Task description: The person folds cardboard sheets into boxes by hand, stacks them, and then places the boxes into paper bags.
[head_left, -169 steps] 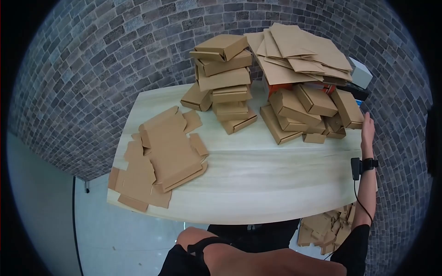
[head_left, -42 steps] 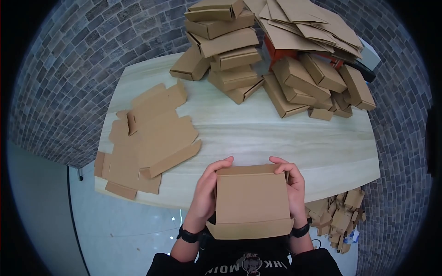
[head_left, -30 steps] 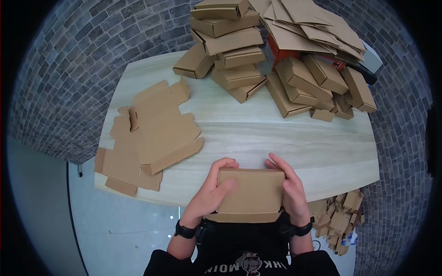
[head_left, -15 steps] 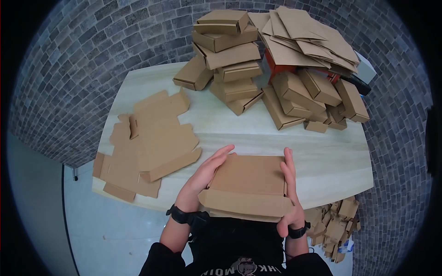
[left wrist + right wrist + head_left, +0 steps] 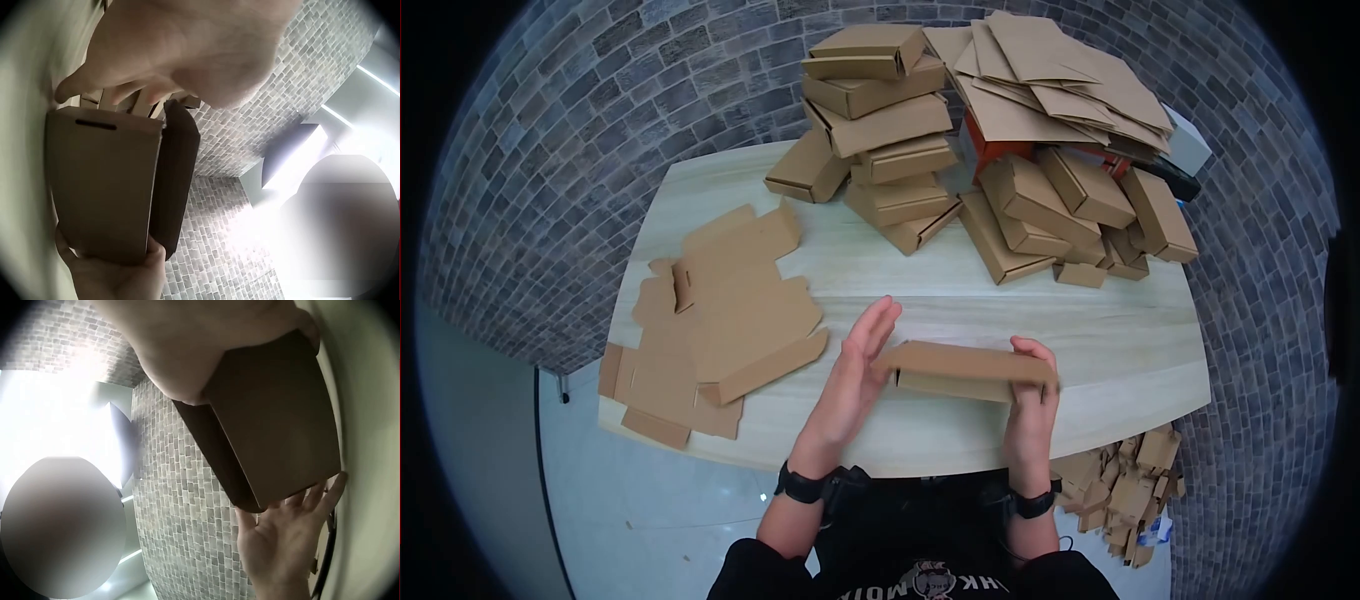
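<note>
A small brown cardboard box (image 5: 955,372) is held above the table's front part, tipped so that a narrow side faces me. My right hand (image 5: 1030,425) grips its right end, thumb on the near side and fingers behind. At the left end, my left hand (image 5: 852,385) has its fingers straight, the fingertips pointing away from me. The left wrist view shows a slot in the box's broad side (image 5: 103,181) and a lid flap (image 5: 177,181) standing out from it. In the right wrist view the left hand's palm (image 5: 281,547) faces the box's far end.
Flattened cardboard blanks (image 5: 735,310) lie at the table's left. A stack of folded boxes (image 5: 890,135) rises at the back, with more boxes (image 5: 1050,215) piled to its right. Flat sheets (image 5: 1050,85) top an orange box (image 5: 985,145). Cardboard pieces (image 5: 1130,490) lie on the floor at right.
The right hand first reached to the table's right edge; later both hands held the box near my body. Since then the box has moved forward and tipped up, and the left fingers have straightened.
</note>
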`<state>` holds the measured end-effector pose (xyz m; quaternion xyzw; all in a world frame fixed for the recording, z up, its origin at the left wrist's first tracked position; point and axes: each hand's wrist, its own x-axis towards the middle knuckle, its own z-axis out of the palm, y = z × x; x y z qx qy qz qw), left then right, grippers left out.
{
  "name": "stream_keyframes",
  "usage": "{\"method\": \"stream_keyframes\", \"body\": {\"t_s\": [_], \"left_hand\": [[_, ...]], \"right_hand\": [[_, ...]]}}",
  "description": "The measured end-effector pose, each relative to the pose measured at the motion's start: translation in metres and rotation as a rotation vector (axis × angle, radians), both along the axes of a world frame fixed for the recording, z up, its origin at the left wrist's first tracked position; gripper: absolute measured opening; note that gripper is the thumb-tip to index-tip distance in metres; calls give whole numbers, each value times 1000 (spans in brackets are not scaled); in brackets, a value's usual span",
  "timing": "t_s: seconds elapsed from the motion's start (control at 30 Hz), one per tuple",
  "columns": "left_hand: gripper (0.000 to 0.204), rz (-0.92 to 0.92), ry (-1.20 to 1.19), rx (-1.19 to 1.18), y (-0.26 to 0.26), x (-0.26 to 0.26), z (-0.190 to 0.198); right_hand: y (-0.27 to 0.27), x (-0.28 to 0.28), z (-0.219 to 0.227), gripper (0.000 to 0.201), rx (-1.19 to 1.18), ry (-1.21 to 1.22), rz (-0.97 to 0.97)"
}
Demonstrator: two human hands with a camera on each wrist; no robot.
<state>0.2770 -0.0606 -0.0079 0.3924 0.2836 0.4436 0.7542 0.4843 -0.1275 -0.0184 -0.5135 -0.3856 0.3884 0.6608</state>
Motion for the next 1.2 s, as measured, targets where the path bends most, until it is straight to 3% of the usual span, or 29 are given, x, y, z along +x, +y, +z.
{"method": "stream_keyframes", "body": {"t_s": [0.07,0.13,0.2,0.27,0.37,0.67,0.9,1.2], "left_hand": [[66,33,36,99,-7,3,0],[58,152,414,564,-16,15,-3],[59,167,394,493,-13,18,-7],[62,180,369,425,-11,24,-8],[60,213,496,475,-12,32,-4],[59,147,534,477,-7,26,-6],[56,63,450,526,-4,16,-9],[36,153,401,526,-1,13,-21]], "right_hand": [[-1,-6,8,32,-144,-137,-65],[2,-6,8,36,-168,-126,-16],[5,-11,5,40,-188,-116,41],[9,-16,-6,49,-7,-107,-135],[14,-16,-16,54,171,-168,-195],[12,-6,-20,56,223,-316,-121],[11,-1,-19,60,255,-223,-82],[12,12,-28,30,367,-13,38]]}}
